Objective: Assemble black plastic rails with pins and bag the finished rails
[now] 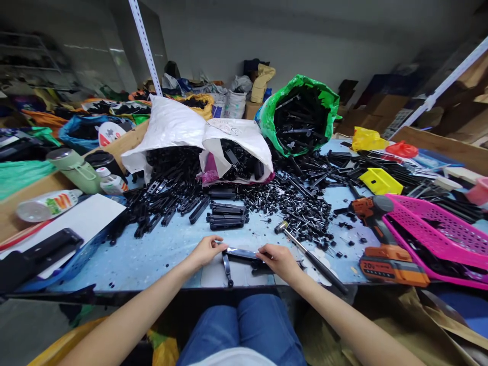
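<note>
Between my two hands, low over the near edge of the table, is a long black plastic part (pixel 244 253) with a shiny face. My left hand (pixel 208 251) pinches its left end, while my right hand (pixel 279 259) grips the right end. A short black arm-like piece (pixel 227 269) points down toward me from the left end; whether it is joined there I cannot tell. Under my right fingers lie more dark pieces, partly hidden. A hammer (pixel 305 249) with a black handle rests just right of my right hand. Beyond my hands sits a stack of similar black parts (pixel 227 216).
White sacks (pixel 173 124) and a green bag (pixel 297 117) spill black parts across the back. Small black pieces with metal pins (pixel 301 206) spread over the middle. On the right lie an orange cordless drill (pixel 381 239) and pink baskets (pixel 438 229); bottles (pixel 48 205) stand left.
</note>
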### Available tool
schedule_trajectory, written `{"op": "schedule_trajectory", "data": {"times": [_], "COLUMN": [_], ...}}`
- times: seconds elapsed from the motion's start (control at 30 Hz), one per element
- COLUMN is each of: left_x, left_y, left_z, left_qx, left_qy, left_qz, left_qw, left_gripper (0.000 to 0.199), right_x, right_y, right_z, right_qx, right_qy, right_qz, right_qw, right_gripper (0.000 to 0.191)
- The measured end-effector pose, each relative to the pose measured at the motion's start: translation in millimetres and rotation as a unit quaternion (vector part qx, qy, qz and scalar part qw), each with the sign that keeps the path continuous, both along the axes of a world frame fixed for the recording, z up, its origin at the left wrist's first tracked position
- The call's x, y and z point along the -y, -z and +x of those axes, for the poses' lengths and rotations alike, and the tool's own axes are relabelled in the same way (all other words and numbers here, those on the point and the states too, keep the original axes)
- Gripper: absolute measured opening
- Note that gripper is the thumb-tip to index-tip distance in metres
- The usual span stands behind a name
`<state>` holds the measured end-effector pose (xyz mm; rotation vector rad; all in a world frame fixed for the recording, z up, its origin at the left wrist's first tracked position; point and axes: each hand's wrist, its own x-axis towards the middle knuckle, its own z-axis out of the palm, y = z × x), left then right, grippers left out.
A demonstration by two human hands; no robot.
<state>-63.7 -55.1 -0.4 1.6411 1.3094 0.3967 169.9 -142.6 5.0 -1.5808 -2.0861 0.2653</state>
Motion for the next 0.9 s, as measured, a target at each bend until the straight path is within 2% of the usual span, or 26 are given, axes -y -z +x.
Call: {"op": "schedule_trajectory", "data": {"times": [0.07, 0.1, 0.13, 0.2, 0.27, 0.3, 0.37, 0.43, 0.53, 0.63, 0.73, 0.8, 0.83, 0.9], "left_x": [5.6, 9.7, 14.1, 22.8, 28.6, 29.8, 28.5, 22.3, 9.6, 10.6, 41.2, 73.1, 88.9, 114.0], "left_y": [-1.7, -2.7, -3.6, -4.6, -4.3, -3.5, -0.7, 2.9, 4.8, -6.8, -32.5, -50.1, -56.9, -64.2], "left_z": [-0.9, -0.7, 0.2, 4.3, 11.8, 16.8, 28.8, 42.5, 59.3, 58.6, 40.5, 29.0, 25.9, 26.3], "left_qx": [-0.052, -0.071, -0.082, -0.091, -0.103, -0.114, -0.142, -0.171, -0.203, -0.152, 0.026, 0.17, 0.226, 0.275], "left_qy": [0.018, 0.041, 0.084, 0.214, 0.342, 0.382, 0.404, 0.376, 0.308, 0.274, 0.266, 0.238, 0.204, 0.147], "left_qz": [0.129, 0.213, 0.297, 0.425, 0.482, 0.492, 0.5, 0.497, 0.462, 0.441, 0.426, 0.372, 0.348, 0.334], "left_qw": [0.99, 0.974, 0.948, 0.875, 0.8, 0.774, 0.753, 0.763, 0.807, 0.841, 0.865, 0.881, 0.887, 0.89], "left_gripper": [0.039, 0.036, 0.034, 0.036, 0.043, 0.048, 0.053, 0.052, 0.048, 0.062, 0.068, 0.066, 0.065, 0.067], "right_x": [3.4, 5.9, 8.9, 15.5, 21.1, 22.7, 22.8, 19.3, 12.7, 14.3, 27.6, 37.9, 41.6, 43.7], "right_y": [7.3, 10.1, 12.1, 13.6, 13.3, 13.5, 15.8, 19.7, 17.6, -9.6, -51.6, -68.2, -69.1, -55.1], "right_z": [-0.3, 0.2, 1.5, 7.1, 16.0, 21.2, 31.2, 38.2, 40.7, 34.9, 20.7, 5.0, -5.0, -29.0], "right_qx": [0.011, 0.012, 0.008, 0.001, 0.026, 0.053, 0.117, 0.168, 0.191, 0.154, 0.045, -0.069, -0.133, -0.246], "right_qy": [-0.029, -0.043, -0.052, -0.064, -0.068, -0.062, -0.028, 0.003, -0.01, -0.062, -0.178, -0.27, -0.307, -0.336], "right_qz": [0.023, 0.038, 0.053, 0.072, 0.066, 0.06, 0.043, 0.028, 0.027, 0.035, 0.007, -0.007, -0.005, 0.023], "right_qw": [0.999, 0.998, 0.997, 0.995, 0.995, 0.995, 0.992, 0.985, 0.981, 0.985, 0.983, 0.96, 0.942, 0.909], "right_gripper": [0.025, 0.025, 0.023, 0.024, 0.033, 0.039, 0.048, 0.051, 0.058, 0.065, 0.065, 0.063, 0.062, 0.061]}}
